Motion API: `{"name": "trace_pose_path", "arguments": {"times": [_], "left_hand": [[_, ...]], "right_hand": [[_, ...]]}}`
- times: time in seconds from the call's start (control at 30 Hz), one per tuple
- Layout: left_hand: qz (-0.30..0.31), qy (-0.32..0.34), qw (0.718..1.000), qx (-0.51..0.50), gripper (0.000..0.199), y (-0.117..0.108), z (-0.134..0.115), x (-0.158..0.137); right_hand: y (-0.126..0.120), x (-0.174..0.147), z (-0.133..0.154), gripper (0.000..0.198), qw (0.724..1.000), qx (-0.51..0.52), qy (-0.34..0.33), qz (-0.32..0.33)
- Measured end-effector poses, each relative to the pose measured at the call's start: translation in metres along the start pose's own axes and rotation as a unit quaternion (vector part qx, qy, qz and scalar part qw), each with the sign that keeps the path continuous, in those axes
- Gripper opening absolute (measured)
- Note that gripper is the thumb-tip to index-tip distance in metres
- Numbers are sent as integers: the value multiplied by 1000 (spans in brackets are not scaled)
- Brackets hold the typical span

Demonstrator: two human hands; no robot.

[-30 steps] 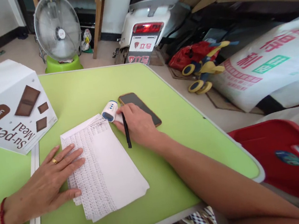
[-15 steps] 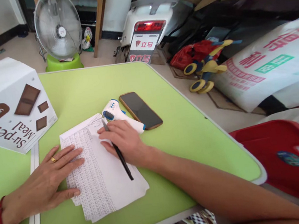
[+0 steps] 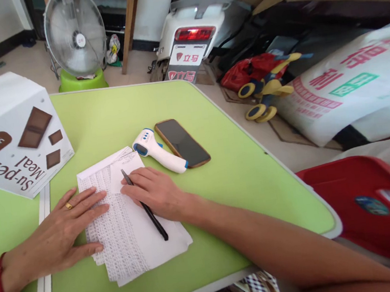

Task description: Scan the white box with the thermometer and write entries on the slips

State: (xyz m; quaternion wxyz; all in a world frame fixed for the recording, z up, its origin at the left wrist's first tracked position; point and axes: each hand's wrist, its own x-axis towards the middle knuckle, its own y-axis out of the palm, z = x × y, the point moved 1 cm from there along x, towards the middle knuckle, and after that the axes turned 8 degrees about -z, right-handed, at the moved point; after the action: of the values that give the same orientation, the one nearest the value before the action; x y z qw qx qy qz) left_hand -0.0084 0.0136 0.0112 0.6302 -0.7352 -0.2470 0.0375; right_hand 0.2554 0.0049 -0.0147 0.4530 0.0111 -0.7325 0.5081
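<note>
Densely handwritten paper sheets (image 3: 121,242) lie stacked on the green table (image 3: 226,218). My left hand (image 3: 71,229) rests flat with its fingers spread over the left edge of the sheets; it wears a gold ring and a red bracelet. A black pen (image 3: 153,221) is gripped in my right hand (image 3: 156,192), tilted across the upper right of the paper. Just beyond that hand lies a white and blue infrared thermometer (image 3: 162,155). Beside the thermometer is a dark-screened phone (image 3: 183,142) in a brown case.
A white carton (image 3: 18,140) stands at the left of the table. Past the far edge are a fan (image 3: 76,39) on a green stool and a white scooter (image 3: 190,31). At the right are a red chair (image 3: 352,192), a toy trike (image 3: 267,91) and a printed white sack (image 3: 345,83).
My right hand with the pen has shifted left and slightly down on the paper, uncovering more of the thermometer and some writing at the top. My left hand stays put.
</note>
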Motion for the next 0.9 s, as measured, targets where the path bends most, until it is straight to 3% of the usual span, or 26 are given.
{"name": "trace_pose_path", "arguments": {"times": [0.1,0.2,0.33,0.5,0.67,0.9], "left_hand": [[4,-2,1000,-5,61,0,0,0],[4,-6,1000,-9,62,1,0,1],[-5,-5,1000,-11,61,2,0,0],[-5,-7,1000,-20,65,2,0,-1],[1,-13,1000,-24,68,1,1,-1],[-4,-12,1000,-17,66,2,1,-2]], "right_hand": [[-7,4,5,14,999,-9,-9,-47],[-16,8,16,9,993,41,-74,-86],[-17,8,33,11,976,155,-145,-43],[-6,3,36,18,981,129,-137,45],[-5,4,32,19,989,104,-105,14],[-2,2,27,15,992,114,-43,24]]}}
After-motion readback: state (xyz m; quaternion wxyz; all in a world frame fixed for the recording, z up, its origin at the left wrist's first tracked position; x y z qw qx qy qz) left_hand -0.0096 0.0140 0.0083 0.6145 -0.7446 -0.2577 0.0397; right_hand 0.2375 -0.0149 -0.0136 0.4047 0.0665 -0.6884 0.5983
